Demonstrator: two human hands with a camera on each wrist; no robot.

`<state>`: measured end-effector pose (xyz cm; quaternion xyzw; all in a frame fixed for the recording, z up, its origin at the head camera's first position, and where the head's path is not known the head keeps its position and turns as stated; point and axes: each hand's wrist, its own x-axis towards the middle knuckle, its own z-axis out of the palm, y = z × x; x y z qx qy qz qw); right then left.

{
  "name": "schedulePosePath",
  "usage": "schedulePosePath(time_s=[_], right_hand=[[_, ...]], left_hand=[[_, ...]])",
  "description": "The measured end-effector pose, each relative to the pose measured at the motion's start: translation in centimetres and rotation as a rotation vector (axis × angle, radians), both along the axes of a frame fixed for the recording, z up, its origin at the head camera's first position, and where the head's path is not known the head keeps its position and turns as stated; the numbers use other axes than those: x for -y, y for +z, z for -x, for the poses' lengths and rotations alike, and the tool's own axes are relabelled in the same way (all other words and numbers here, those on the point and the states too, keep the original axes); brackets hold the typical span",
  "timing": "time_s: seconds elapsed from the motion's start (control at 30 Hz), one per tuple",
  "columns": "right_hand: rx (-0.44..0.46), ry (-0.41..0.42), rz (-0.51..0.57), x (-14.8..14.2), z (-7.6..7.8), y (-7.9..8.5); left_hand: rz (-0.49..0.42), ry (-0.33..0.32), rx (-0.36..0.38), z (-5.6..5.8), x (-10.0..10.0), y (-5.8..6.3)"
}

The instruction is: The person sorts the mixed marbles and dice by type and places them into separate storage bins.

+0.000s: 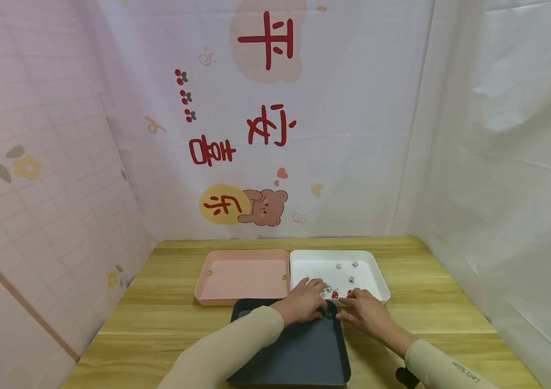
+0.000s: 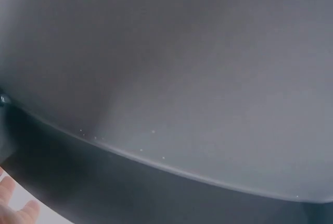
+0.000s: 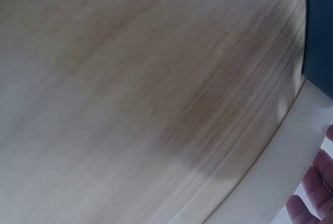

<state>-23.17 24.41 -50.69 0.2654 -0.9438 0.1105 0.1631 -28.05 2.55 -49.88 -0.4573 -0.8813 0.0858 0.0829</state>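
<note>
My left hand [image 1: 306, 300] reaches over the far right corner of the dark grey tray [image 1: 304, 356], its fingers spread toward the white tray [image 1: 380, 278]. Beside its fingertips in that corner lies a small dark shiny piece [image 1: 330, 315], seen as a glint at the left edge of the left wrist view. My right hand [image 1: 367, 312] is at the white tray's near wall, fingers loosely bent over the rim. A small red piece [image 1: 335, 294] lies between the hands inside the white tray; another red one shows by the right fingertips. Nothing shows held in either hand.
Several small silvery pieces [image 1: 351, 280] are scattered in the white tray. To its left stands a pink tray [image 1: 241, 301] with two small yellowish pieces. All three trays sit close together on a wood-grain table [image 1: 426, 292], with printed cloth behind and at the sides.
</note>
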Motion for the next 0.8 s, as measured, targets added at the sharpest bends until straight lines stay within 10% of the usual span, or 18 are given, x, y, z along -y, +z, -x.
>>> schedulePosePath(time_s=[0.8], right_hand=[[-0.016,0.006,0.001,0.2,-0.4,0.3]], left_hand=[[-0.16,-0.037,0.106,-0.2,2.5,2.9]])
